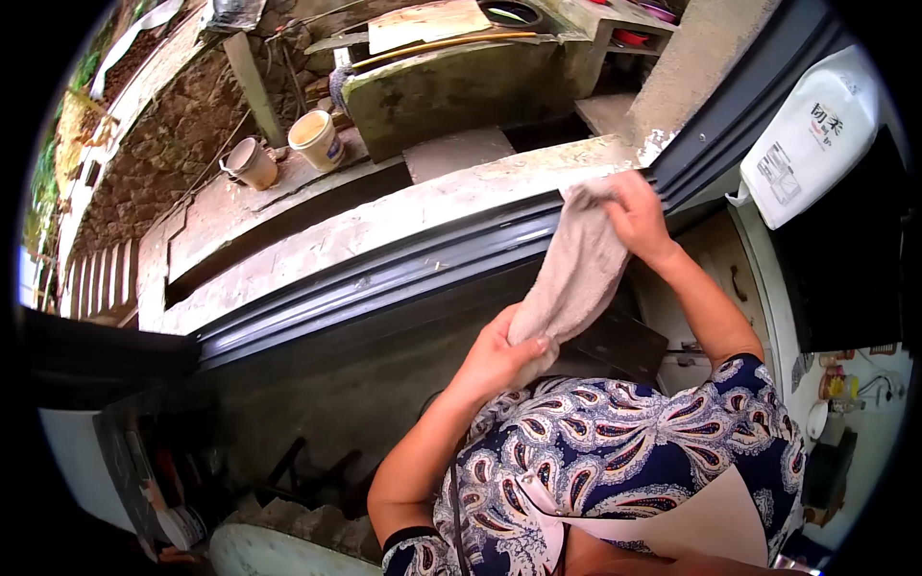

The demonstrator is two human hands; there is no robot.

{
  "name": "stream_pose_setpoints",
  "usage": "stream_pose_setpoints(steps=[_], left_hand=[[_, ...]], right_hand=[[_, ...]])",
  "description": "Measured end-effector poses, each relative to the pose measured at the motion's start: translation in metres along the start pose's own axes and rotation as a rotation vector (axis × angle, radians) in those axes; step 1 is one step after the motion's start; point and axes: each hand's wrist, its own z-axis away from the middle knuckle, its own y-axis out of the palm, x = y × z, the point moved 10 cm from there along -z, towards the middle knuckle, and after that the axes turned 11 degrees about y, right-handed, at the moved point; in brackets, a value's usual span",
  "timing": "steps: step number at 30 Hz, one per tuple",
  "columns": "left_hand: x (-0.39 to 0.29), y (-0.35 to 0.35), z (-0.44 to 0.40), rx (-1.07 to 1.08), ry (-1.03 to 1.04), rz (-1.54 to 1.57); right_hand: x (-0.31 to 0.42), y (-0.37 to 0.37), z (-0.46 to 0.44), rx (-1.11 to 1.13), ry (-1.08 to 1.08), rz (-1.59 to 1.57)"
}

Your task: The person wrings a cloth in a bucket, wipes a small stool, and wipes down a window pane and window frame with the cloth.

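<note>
A light pinkish-grey cloth (576, 269) is stretched between my two hands, above the right part of a dark window frame track (403, 274). My left hand (504, 355) is closed on its lower end, with the thumb on top. At the upper end, my right hand (634, 216) grips the cloth, close to the frame and the pale outer ledge (384, 216). The cloth hangs in loose folds between the hands. Some small specks lie on the track.
Outside the window stand two buckets (317, 141) (252, 164) and a concrete basin (461, 91) with a board on it. A white package with printed text (814, 134) is at the upper right. Dark furniture (158, 470) is at the lower left.
</note>
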Motion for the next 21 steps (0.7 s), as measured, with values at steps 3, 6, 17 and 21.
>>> stream_pose_setpoints(steps=[3, 6, 17, 21], left_hand=[[0.023, -0.012, -0.015, 0.016, -0.016, -0.067], [0.033, -0.024, -0.003, 0.009, -0.022, -0.085], [-0.036, -0.145, 0.13, -0.554, 0.221, 0.071], [-0.057, -0.156, 0.153, -0.617, 0.266, -0.008]], right_hand=[[-0.02, 0.034, 0.028, 0.164, -0.02, 0.263], [0.003, 0.04, 0.025, 0.117, -0.069, 0.159], [0.236, 0.196, 0.008, 0.203, -0.316, -0.323], [0.251, 0.226, -0.008, 0.243, -0.303, -0.362]])
